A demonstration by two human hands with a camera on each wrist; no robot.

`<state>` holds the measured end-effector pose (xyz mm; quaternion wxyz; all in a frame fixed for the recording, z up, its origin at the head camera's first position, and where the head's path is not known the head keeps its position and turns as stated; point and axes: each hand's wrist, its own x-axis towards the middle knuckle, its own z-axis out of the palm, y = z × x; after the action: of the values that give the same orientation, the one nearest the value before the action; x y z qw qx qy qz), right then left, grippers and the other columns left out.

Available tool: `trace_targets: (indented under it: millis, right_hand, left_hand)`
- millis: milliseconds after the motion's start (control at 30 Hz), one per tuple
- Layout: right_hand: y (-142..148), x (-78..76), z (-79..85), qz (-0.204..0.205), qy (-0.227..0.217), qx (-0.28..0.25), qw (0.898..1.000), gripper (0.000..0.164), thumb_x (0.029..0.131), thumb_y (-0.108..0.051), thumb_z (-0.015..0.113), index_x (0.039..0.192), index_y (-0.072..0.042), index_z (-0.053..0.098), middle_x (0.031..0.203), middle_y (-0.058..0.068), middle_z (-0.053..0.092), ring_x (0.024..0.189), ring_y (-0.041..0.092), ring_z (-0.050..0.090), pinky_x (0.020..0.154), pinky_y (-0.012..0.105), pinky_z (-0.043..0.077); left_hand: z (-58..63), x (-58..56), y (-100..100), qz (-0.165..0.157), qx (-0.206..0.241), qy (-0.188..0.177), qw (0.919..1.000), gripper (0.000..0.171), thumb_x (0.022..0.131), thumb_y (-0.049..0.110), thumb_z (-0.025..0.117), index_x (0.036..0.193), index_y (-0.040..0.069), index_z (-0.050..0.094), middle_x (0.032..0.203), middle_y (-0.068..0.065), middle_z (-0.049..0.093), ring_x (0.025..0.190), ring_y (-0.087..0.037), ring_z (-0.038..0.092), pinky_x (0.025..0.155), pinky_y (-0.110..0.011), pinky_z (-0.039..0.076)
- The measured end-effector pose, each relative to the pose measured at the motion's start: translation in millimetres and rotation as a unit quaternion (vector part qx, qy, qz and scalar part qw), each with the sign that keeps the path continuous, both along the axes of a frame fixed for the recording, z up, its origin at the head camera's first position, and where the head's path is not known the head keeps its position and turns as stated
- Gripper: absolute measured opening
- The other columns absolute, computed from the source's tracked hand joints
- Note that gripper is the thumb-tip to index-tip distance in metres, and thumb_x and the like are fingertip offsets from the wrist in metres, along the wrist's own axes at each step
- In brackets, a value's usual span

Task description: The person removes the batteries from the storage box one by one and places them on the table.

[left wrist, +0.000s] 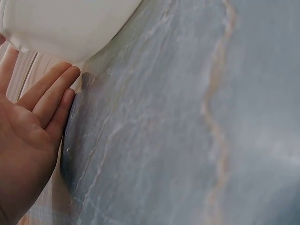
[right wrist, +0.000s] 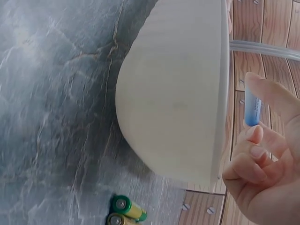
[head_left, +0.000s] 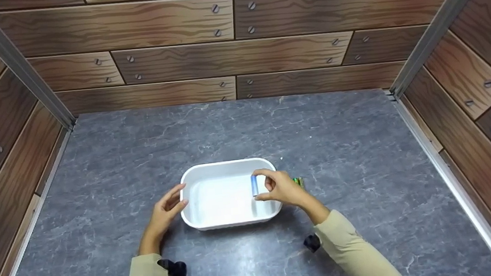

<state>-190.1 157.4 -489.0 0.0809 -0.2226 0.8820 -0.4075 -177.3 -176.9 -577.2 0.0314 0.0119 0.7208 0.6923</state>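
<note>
A white rectangular tub with rounded corners stands on the grey tabletop, its inside facing up. My right hand is over the tub's right end and pinches a slim blue battery by its two ends, between thumb and forefinger. Printed text shows on the battery's side in the right wrist view, where it is higher than the tub's rim. At the tub's left end, my left hand has its fingertips and thumb at the rim. Its fingers lie fairly straight along the tub's outer wall in the left wrist view.
Green and gold batteries lie on the table just outside the tub's right end, partly behind my right hand in the head view. Wood-patterned panels wall in the back and both sides, with metal posts at the corners.
</note>
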Motion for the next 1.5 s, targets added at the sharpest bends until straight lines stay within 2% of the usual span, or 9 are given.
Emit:
trace_targets:
  millis: [233,567,700,800,967,1167,1367,1500]
  right_hand:
    - [14.1,0.5,-0.3,-0.016,-0.007,-0.006,1.0,0.053,0.075,-0.012,0.082,0.122,0.0,0.061,0.065,0.001,0.048,0.057,0.002,0.038,0.057,0.016,0.035]
    - [32.5,1.7,0.6,-0.012,-0.01,-0.017,1.0,0.053,0.074,-0.01,0.082,0.121,0.002,0.06,0.067,0.011,0.05,0.059,0.001,0.039,0.056,0.017,0.034]
    - [39.3,0.9,0.7,-0.017,-0.017,-0.013,1.0,0.053,0.074,-0.011,0.082,0.122,0.001,0.061,0.066,0.006,0.049,0.058,0.002,0.039,0.056,0.017,0.035]
    - [44.7,0.2,0.1,-0.017,-0.039,-0.017,0.999,0.056,0.075,-0.01,0.081,0.125,0.002,0.059,0.066,0.0,0.047,0.057,0.002,0.04,0.055,0.017,0.036]
    - [57.0,-0.3,-3.2,-0.018,-0.068,-0.037,0.997,0.059,0.075,-0.008,0.081,0.128,0.005,0.056,0.068,-0.001,0.046,0.057,0.003,0.04,0.054,0.016,0.035]
    - [72.5,-0.5,-7.6,-0.026,-0.065,-0.047,0.996,0.058,0.074,-0.007,0.081,0.126,0.005,0.057,0.067,-0.002,0.046,0.059,0.002,0.041,0.055,0.016,0.036]
    - [86.9,0.7,-12.2,-0.039,-0.081,-0.041,0.995,0.06,0.075,-0.005,0.08,0.128,0.008,0.054,0.069,-0.003,0.047,0.058,0.002,0.041,0.054,0.016,0.036]
    - [94.1,2.1,-15.4,-0.05,-0.077,-0.042,0.995,0.06,0.073,-0.001,0.08,0.126,0.01,0.055,0.067,-0.003,0.046,0.058,0.0,0.041,0.054,0.015,0.036]
  left_hand:
    - [-0.4,0.6,-0.1,0.002,0.001,0.002,1.0,0.049,0.088,-0.001,0.064,0.135,-0.005,0.05,0.129,-0.031,0.058,0.1,0.004,0.063,0.086,-0.015,0.051]
    - [0.5,0.4,0.6,0.004,0.003,0.0,1.0,0.049,0.088,-0.003,0.064,0.135,-0.005,0.051,0.13,-0.03,0.058,0.099,0.005,0.063,0.086,-0.015,0.051]
    - [1.5,0.4,-0.3,0.005,-0.004,-0.015,0.9999,0.048,0.089,-0.001,0.064,0.136,-0.002,0.052,0.132,-0.029,0.058,0.099,0.005,0.063,0.086,-0.015,0.05]
    - [2.2,0.8,-1.1,0.005,-0.011,-0.024,0.9996,0.048,0.09,0.001,0.064,0.137,0.001,0.052,0.132,-0.027,0.059,0.102,0.001,0.063,0.086,-0.015,0.05]
    - [1.7,0.7,-0.6,0.004,-0.016,-0.022,0.9996,0.048,0.09,0.001,0.063,0.137,0.002,0.052,0.132,-0.027,0.059,0.105,-0.003,0.063,0.087,-0.015,0.05]
    - [1.1,0.1,-0.2,0.001,-0.012,-0.017,0.9998,0.048,0.09,0.0,0.063,0.137,0.001,0.052,0.132,-0.028,0.058,0.101,0.003,0.062,0.087,-0.015,0.05]
    - [1.6,0.5,-0.8,-0.006,-0.004,-0.015,0.9999,0.049,0.09,-0.001,0.062,0.137,0.0,0.051,0.131,-0.029,0.058,0.1,0.001,0.063,0.086,-0.016,0.05]
    - [1.3,0.3,-0.9,-0.007,-0.001,-0.013,0.9999,0.049,0.09,-0.002,0.062,0.137,-0.002,0.05,0.131,-0.03,0.058,0.099,0.003,0.063,0.086,-0.016,0.051]
